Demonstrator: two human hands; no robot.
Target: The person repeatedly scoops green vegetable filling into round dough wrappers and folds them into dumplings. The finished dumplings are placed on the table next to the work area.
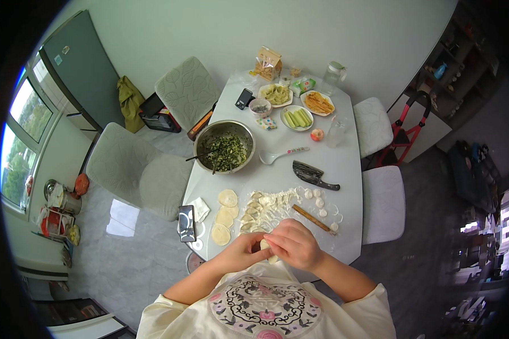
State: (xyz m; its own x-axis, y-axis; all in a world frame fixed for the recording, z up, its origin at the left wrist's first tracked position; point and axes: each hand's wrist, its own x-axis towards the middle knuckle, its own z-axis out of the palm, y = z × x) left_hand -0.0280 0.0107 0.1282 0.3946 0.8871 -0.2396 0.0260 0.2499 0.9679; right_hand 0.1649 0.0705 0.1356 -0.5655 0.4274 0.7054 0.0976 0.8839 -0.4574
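Close to my body, above the near edge of the table, my left hand (241, 252) and my right hand (296, 244) meet around one pale dumpling (273, 260). Fingers of both hands are closed on its dough; most of it is hidden behind them. Just beyond, a group of folded dumplings (253, 209) lies on floured table. Left of these, several round dough wrappers (220, 235) overlap in a column. A wooden rolling pin (311, 218) rests slantwise beyond my right hand, with small dough pieces (319, 201) near it.
A steel bowl of chopped green filling (197, 148) stands at the left. A black cleaver (308, 173) and a white spoon (271, 157) lie mid-table. Plates of food, including cucumber pieces (297, 117), and a glass jug (333, 76) are at the back. A phone (186, 223) sits at the left edge.
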